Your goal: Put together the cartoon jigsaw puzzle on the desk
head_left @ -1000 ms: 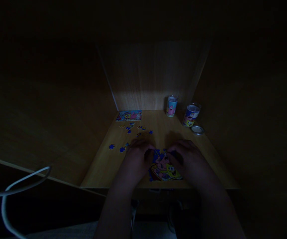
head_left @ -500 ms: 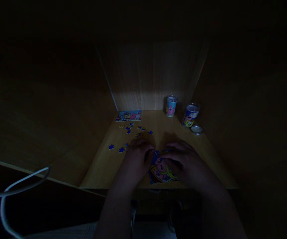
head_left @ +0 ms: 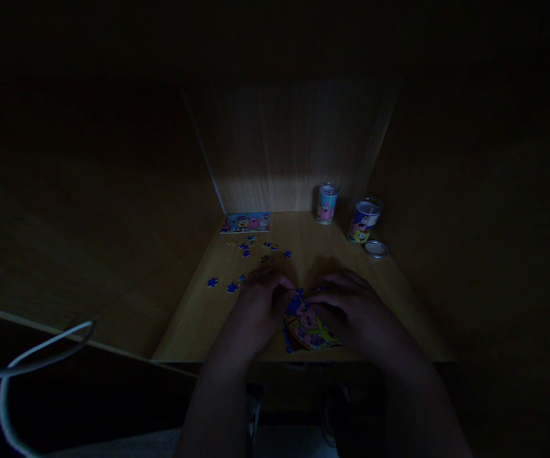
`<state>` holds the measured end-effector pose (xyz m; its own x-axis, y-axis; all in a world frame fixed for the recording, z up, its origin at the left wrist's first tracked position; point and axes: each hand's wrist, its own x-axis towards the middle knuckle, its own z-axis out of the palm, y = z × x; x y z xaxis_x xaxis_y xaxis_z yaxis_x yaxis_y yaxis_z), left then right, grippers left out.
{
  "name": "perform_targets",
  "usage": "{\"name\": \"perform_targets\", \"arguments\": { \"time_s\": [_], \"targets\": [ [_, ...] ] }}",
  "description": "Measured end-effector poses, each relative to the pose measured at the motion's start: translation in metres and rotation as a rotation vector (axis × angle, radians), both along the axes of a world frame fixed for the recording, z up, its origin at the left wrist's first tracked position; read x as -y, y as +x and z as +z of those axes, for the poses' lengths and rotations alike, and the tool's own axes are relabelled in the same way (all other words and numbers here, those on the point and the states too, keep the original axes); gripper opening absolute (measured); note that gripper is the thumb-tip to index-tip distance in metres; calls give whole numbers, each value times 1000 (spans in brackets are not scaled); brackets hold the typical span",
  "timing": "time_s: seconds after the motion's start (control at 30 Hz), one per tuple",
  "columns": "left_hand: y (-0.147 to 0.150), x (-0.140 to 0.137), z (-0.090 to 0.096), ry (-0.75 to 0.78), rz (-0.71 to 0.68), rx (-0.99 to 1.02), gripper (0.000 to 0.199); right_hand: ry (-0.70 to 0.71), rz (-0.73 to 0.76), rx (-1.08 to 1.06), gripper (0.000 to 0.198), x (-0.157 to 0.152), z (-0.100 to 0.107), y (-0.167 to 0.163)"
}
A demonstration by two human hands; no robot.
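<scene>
A partly joined jigsaw puzzle point(head_left: 309, 324) with a pink figure and yellow shapes on blue lies near the table's front edge. My left hand point(head_left: 265, 299) is at its upper left corner, thumb and forefinger closed together on the puzzle's edge. On the other side my right hand point(head_left: 351, 302) rests over the upper right part, its fingers bent and touching the top edge. My right palm hides some of the puzzle. Loose jigsaw pieces point(head_left: 232, 288), mostly blue, lie beyond and left of my left hand.
At the back left lies a finished cartoon puzzle point(head_left: 246, 222). Two printed cans, a light blue can point(head_left: 326, 207) and a dark blue can point(head_left: 361, 224), stand at the back right, with a round lid point(head_left: 376, 249) beside them. Wooden panels enclose the dim table point(head_left: 186, 331). A white cable point(head_left: 12, 381) hangs at left.
Both hands stay at the puzzle's top edge with only slight finger movement. The whole view has shifted very slightly.
</scene>
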<state>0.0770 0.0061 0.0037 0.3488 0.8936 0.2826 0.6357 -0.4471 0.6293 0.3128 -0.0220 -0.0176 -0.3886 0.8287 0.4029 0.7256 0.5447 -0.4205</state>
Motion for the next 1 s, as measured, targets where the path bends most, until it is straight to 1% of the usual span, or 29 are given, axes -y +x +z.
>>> {"name": "perform_targets", "arguments": {
  "time_s": [0.17, 0.33, 0.53, 0.67, 0.9, 1.0],
  "targets": [
    [-5, 1, -3, -101, -35, 72, 11, 11, -10, 1, 26, 0, -2, 0],
    [-3, 0, -3, -113, -29, 61, 17, 6, -3, 10, 26, 0, -1, 0],
    [-1, 1, 1, -138, -26, 65, 17, 21, 6, 10, 26, -1, -2, 1],
    [-2, 1, 0, -136, -28, 59, 18, 25, 3, 7, 26, -2, -3, 2],
    [0, 0, 1, -96, -6, -46, 15, 7, -6, 6, 26, 0, 2, 0],
    [0, 0, 0, -71, 7, -37, 16, 4, 1, 1, 26, 1, 3, -1]
  ]
}}
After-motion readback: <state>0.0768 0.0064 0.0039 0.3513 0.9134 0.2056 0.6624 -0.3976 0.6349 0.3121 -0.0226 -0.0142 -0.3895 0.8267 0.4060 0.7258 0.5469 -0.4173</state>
